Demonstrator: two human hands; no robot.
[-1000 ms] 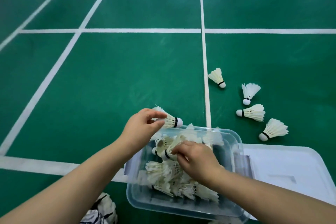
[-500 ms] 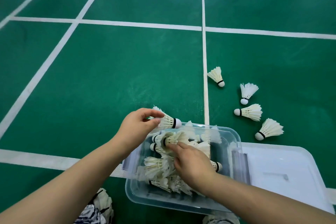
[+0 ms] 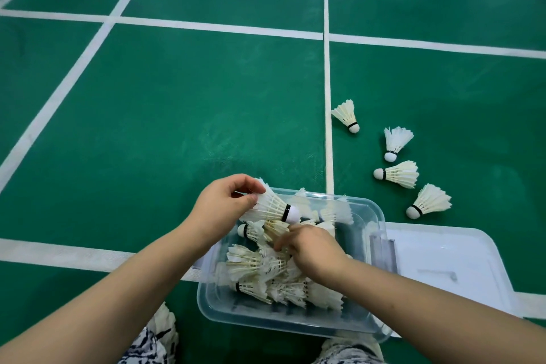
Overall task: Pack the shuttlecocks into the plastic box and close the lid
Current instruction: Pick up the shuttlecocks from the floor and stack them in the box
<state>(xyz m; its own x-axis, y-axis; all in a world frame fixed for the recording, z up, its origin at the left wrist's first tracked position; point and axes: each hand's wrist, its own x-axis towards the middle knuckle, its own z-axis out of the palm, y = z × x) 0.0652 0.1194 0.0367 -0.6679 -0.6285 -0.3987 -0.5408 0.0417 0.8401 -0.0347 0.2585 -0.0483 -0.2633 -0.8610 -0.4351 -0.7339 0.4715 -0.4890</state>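
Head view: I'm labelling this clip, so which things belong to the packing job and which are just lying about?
Job: plastic box, packed shuttlecocks, lid beside it, four loose shuttlecocks, left hand holding one shuttlecock, right hand in the pile.
Lying about: white court lines, patterned cloth at bottom edge.

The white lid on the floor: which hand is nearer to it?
Right. The right hand is in the plastic box, left of the lid; the left hand holds a shuttlecock over the box's opposite side.
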